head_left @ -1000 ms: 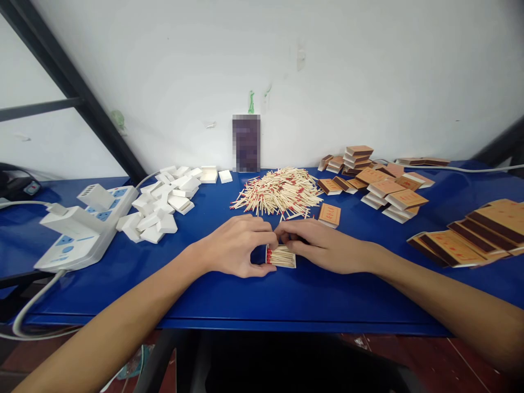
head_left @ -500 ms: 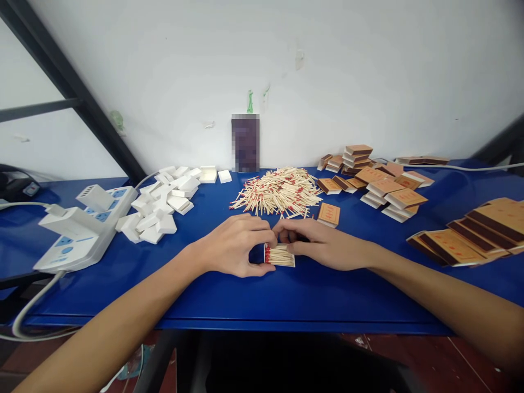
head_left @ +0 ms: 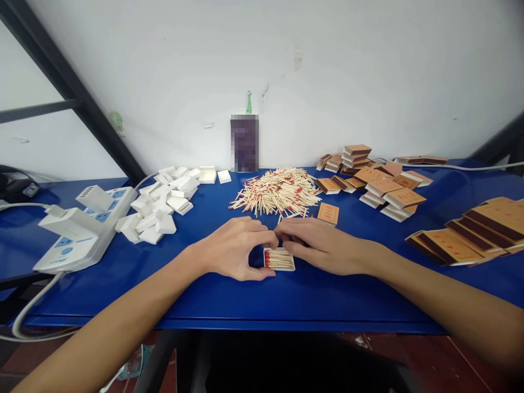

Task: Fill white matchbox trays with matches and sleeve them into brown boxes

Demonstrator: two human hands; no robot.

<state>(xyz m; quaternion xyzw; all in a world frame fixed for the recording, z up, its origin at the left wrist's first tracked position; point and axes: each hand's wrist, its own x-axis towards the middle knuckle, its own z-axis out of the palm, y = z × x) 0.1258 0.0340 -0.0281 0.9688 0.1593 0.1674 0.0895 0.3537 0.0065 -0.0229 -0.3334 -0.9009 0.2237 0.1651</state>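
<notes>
1. The left hand [head_left: 237, 245] curves in a C around the head end of a small white tray [head_left: 289, 269], its thumb at the near wall and its forefinger at the far one, lightly gripping it, as far as can be judged.
2. The right hand [head_left: 321, 245] lies palm down with bent fingers at the tray's far right side; its fingertips are partly hidden, so whether they hold anything cannot be told.
3. The tray sits flat between the hands, filled with matches [head_left: 279, 259] lying side by side, red heads to the left.
4. Pressure from the right fingers could tip the tray or push matches over its low wall; a squeeze from the left could bow the thin sides (they look like card). A stick lying crosswise could stand proud of the rim.
5. The blue surface [head_left: 307, 300] is glossy, so a nudged tray might slide. Beyond the hands, a lone matchbox cover [head_left: 328, 213] lies just beside a loose match pile [head_left: 282, 191], whose edge sticks could be knocked by a knuckle. White trays [head_left: 159, 204] are heaped to the left, near a power strip [head_left: 84, 254]; orange covers [head_left: 403, 198] stand in stacks to the right.
6. At the back, a pixelated dark panel [head_left: 244, 144] leans against a scuffed white wall [head_left: 347, 82], with black framing [head_left: 69, 82] slanting down at the left.
</notes>
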